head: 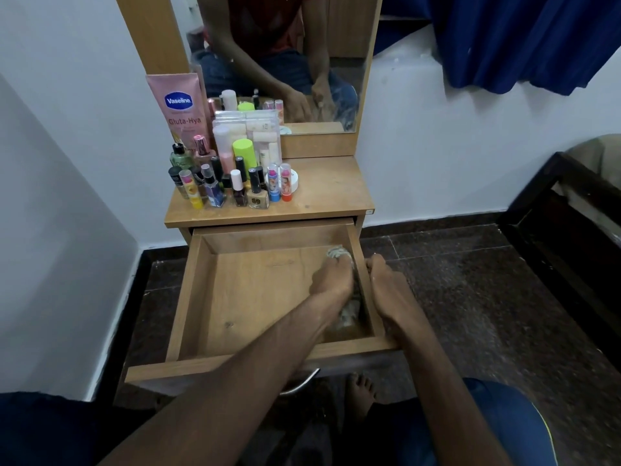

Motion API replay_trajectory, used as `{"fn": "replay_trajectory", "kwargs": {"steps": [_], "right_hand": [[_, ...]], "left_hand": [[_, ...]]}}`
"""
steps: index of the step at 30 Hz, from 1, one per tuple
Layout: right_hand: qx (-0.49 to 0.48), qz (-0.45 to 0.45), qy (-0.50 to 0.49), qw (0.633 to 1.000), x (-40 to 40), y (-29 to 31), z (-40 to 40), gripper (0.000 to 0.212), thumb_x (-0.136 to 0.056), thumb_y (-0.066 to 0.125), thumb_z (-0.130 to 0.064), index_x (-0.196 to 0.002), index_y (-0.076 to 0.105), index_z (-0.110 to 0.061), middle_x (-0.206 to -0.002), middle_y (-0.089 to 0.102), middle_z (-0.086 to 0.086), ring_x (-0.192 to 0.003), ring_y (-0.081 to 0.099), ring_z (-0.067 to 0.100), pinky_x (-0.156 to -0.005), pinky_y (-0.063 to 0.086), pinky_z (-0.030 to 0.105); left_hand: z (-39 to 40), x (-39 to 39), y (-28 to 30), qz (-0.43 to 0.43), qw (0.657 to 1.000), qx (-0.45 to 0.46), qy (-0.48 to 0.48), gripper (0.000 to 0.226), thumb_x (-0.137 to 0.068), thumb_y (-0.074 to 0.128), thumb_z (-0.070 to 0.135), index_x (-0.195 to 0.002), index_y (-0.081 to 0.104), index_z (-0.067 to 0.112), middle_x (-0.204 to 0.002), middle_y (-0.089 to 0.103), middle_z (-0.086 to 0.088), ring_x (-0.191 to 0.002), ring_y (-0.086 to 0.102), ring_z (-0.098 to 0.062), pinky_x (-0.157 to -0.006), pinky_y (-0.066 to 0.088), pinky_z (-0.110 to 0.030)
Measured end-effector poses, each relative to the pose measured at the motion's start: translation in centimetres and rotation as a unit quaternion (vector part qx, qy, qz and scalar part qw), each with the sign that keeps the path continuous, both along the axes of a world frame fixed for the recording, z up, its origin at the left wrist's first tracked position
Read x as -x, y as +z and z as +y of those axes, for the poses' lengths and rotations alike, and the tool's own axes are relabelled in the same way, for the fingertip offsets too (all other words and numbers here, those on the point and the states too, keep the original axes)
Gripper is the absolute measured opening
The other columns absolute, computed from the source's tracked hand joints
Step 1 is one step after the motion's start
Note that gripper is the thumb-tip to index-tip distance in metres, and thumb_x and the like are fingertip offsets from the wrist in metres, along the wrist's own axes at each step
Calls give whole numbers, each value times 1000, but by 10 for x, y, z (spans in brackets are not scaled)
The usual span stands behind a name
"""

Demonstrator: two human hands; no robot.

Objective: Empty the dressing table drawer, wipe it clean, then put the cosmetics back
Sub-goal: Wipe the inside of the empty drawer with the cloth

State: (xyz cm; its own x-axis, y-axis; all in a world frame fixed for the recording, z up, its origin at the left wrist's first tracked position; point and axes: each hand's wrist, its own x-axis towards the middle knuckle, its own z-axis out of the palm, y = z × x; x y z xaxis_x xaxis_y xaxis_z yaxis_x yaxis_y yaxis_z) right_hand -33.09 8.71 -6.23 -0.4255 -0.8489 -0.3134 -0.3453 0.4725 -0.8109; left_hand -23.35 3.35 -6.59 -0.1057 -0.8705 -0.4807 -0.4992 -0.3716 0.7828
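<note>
One open drawer (pixel 215 297) holds one cloth (pixel 337 253), gripped by the left hand (pixel 331 279) at its far right. The right hand (pixel 386 290) curls over the drawer's right wall. Two lip balms (pixel 279 183) stand on the tabletop (pixel 329 190).

Mirror (pixel 322 45), wood-framed, far centre above table. Blue curtain (pixel 524 38), far right. White wall (pixel 74 95), left. Dark speckled floor (pixel 470 280), right. Dark wooden furniture frame (pixel 564 210), right edge.
</note>
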Motion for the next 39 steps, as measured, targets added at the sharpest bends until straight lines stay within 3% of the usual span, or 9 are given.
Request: {"fn": "replay_trajectory", "kwargs": {"steps": [5, 8, 10, 15, 18, 23, 29, 36, 39], "right_hand": [[-2, -4, -8, 1000, -1, 2, 0, 55, -105, 23, -45, -110, 69, -15, -98, 68, 5, -91, 63, 21, -71, 40, 34], [-15, -14, -22, 1000, -2, 4, 2, 53, -105, 25, -47, -105, 71, -20, -103, 70, 6, -94, 65, 25, -85, 47, 42], [-21, -29, -24, 999, -2, 6, 2, 54, -104, 25, -49, -103, 72, -22, -110, 72, 9, -99, 67, 29, -98, 50, 49], [-22, -11, 0, 1000, -7, 7, 4, 53, -106, 23, -50, -103, 70, -25, -106, 72, 6, -98, 68, 27, -95, 51, 49], [-10, 27, 15, 999, -8, 7, 4, 54, -109, 25, -46, -110, 70, -15, -95, 69, 5, -91, 66, 27, -79, 47, 41], [-9, 41, 37, 998, -3, 5, 5, 45, -111, 24, -43, -98, 64, -27, -98, 65, 1, -92, 63, 22, -88, 44, 45], [-10, 56, 45, 997, -7, 5, 4, 50, -111, 24, -42, -106, 64, -14, -100, 66, 7, -92, 63, 26, -80, 44, 40], [-13, 39, 37, 998, 0, 2, 3, 45, -110, 24, -44, -96, 63, -27, -96, 65, -2, -92, 63, 21, -77, 41, 40], [-20, 29, 22, 999, -1, 3, 2, 48, -107, 23, -48, -93, 64, -27, -96, 64, -3, -92, 63, 21, -78, 40, 39]], "left_hand": [[27, -24, -13, -160, 955, 70, -240, 43, -113, 29, 32, -134, 58, 8, -128, 61, -15, -110, 58, -33, -83, 37, -34], [31, -37, -1, -217, 894, 165, -355, 41, -109, 31, 38, -104, 64, 15, -88, 53, -4, -94, 63, -36, -66, 35, -37], [28, -45, 8, -231, 868, 183, -398, 47, -104, 29, 51, -83, 59, 22, -78, 51, -2, -76, 58, -28, -58, 32, -35], [6, -77, 12, -271, 806, 174, -496, 58, -94, 23, 68, -89, 62, 25, -82, 56, 1, -76, 58, -21, -57, 34, -33], [-7, -115, 8, -285, 812, 149, -487, 56, -95, 24, 71, -94, 62, 29, -91, 57, 0, -76, 53, -16, -61, 36, -31], [-18, -196, 17, -310, 821, 85, -472, 47, -105, 28, 65, -88, 58, 32, -98, 65, 4, -90, 62, -15, -80, 49, -35], [-8, -207, 41, -425, 730, 146, -514, 59, -106, 31, 58, -99, 72, 16, -94, 65, -1, -90, 65, -22, -74, 48, -38], [13, -163, 38, -366, 767, 127, -512, 57, -111, 33, 47, -89, 67, 7, -78, 57, -3, -74, 55, -18, -65, 39, -32], [15, -131, 42, -319, 780, 133, -522, 53, -110, 36, 50, -72, 55, 18, -73, 54, -2, -68, 51, -17, -61, 35, -34]]}}
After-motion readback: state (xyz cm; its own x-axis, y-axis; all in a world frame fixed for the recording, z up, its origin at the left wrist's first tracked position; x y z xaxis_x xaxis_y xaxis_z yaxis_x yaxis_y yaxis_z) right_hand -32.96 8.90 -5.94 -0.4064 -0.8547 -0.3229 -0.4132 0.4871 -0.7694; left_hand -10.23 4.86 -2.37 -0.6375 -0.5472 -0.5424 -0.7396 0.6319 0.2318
